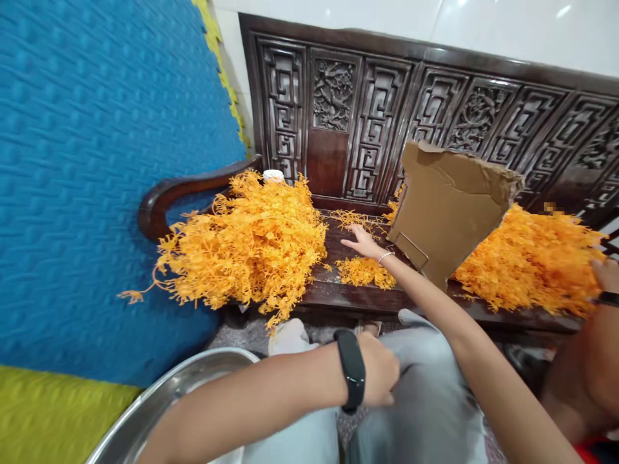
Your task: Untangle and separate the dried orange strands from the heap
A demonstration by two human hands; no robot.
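My right hand [363, 243], with a thin bracelet at the wrist, reaches over the dark wooden bench [333, 293] with its fingers spread and nothing in them. Just below it lies a small pile of frilly orange plastic sprigs [366, 271], and a few thin orange strands [358, 220] are behind it. My left hand [380, 370], wearing a black wristband, is over my lap with the fingers curled; the palm side is hidden. A large heap of orange sprigs [246, 241] covers the bench's left end.
A cardboard piece [449, 203] stands tilted on the bench, with another orange heap [532, 264] to its right. A co-worker's hand [607, 276] touches that heap. A metal basin [159, 403] is at lower left. Blue foam mat [97, 161] borders the left side.
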